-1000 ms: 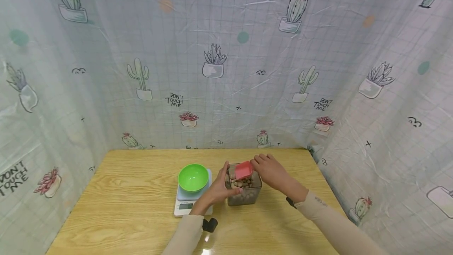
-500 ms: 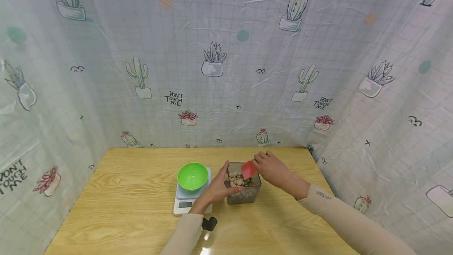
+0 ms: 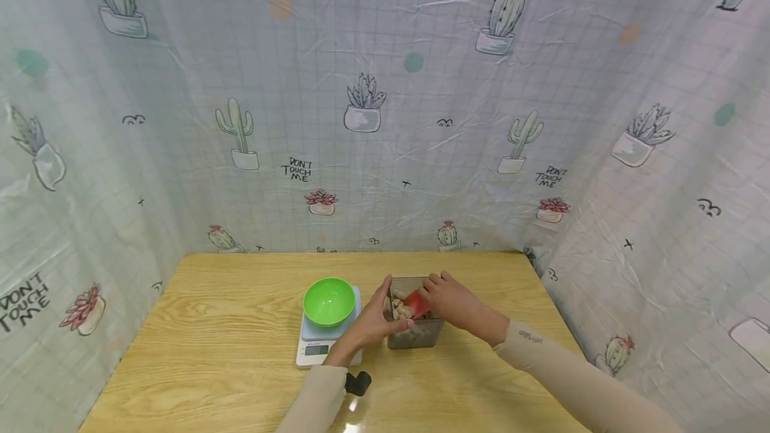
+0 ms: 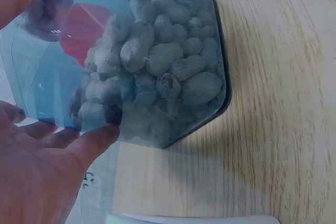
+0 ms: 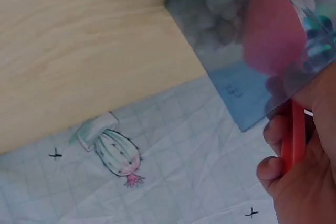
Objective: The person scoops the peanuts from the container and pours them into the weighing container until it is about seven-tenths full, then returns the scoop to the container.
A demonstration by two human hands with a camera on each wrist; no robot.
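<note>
While the left hand [image 3: 369, 321] spans the smoky container [image 3: 415, 337], holding its left side between thumb and fingers, probably to brace it on the bench [image 3: 228, 326], the right hand [image 3: 455, 301] has its fingers curled round the red scoop [image 3: 416, 302], tipped inside among the peanuts [image 3: 400, 308]. Left of the container, a green bowl [image 3: 328, 301] sits on a scale [image 3: 309, 353], presumably for weighing. Only the right wrist view reveals the gripped handle [image 5: 295, 137]; the left wrist view shows peanuts piled behind the container's wall.
</note>
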